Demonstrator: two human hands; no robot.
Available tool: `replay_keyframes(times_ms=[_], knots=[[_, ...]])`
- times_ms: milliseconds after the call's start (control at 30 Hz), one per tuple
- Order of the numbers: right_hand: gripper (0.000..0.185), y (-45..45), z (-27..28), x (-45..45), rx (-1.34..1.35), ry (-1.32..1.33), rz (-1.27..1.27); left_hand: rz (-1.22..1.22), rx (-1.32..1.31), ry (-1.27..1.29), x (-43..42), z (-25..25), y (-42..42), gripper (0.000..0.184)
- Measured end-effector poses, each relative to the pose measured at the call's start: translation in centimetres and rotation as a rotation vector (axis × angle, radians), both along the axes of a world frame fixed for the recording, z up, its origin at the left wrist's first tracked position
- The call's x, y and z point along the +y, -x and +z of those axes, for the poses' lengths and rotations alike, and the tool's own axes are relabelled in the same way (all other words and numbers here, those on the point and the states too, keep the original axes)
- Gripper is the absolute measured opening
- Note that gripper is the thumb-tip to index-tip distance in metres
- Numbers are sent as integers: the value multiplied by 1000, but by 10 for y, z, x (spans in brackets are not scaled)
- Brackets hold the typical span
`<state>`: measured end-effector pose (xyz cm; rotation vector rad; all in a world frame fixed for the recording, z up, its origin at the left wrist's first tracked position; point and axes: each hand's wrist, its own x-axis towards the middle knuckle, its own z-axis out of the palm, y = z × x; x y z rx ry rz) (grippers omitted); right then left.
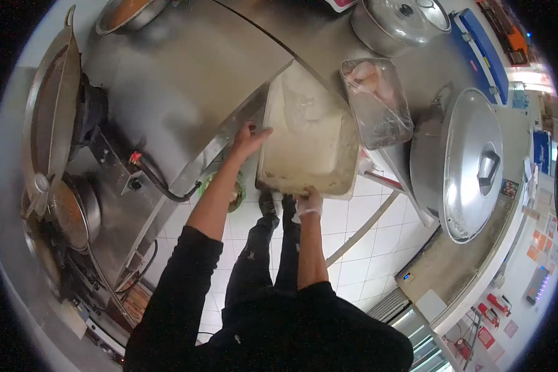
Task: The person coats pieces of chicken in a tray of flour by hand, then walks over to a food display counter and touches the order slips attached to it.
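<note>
A rectangular pale tub (265,162) with white, flour-like powder (307,133) in it lies before me. Its near end juts out over the floor. My left hand (249,141) is at the tub's left side, one digit reaching over the rim and the other fingers apart from it, partly bent. My right hand (309,203), in a clear thin glove, grips the near rim, with its fingers partly hidden. Beside the tub on the right sits a metal tray (390,127) under plastic wrap, with pale pink pieces of raw meat (372,80) inside.
A big lidded pot (471,164) stands at the right, a smaller lidded pot (403,25) at the back. Left are a large wok (53,105), a pan (74,211) and a black hose (161,186). A green basin (239,195) is on the tiled floor (353,248) below.
</note>
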<state>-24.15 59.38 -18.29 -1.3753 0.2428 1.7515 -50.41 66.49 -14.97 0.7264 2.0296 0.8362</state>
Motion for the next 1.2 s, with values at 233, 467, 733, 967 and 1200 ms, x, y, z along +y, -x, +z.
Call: replay_keyframes(times_ms=[233, 467, 733, 967, 1200], knots=[[33, -124, 44, -95, -108, 100, 186, -137, 4, -30, -40, 54, -66, 44], [21, -205, 182, -147, -235, 225, 391, -16, -242, -67, -176, 99, -146, 33], [10, -239, 260, -124, -430, 231, 795, 322, -482, -128, -262, 231, -176, 26], [26, -189, 268, -43, -309, -119, 987, 613, -323, -391, -253, 309, -140, 27], [32, -73, 295, 143, -346, -790, 1416, 665, -297, -720, -195, 305, -72, 33]])
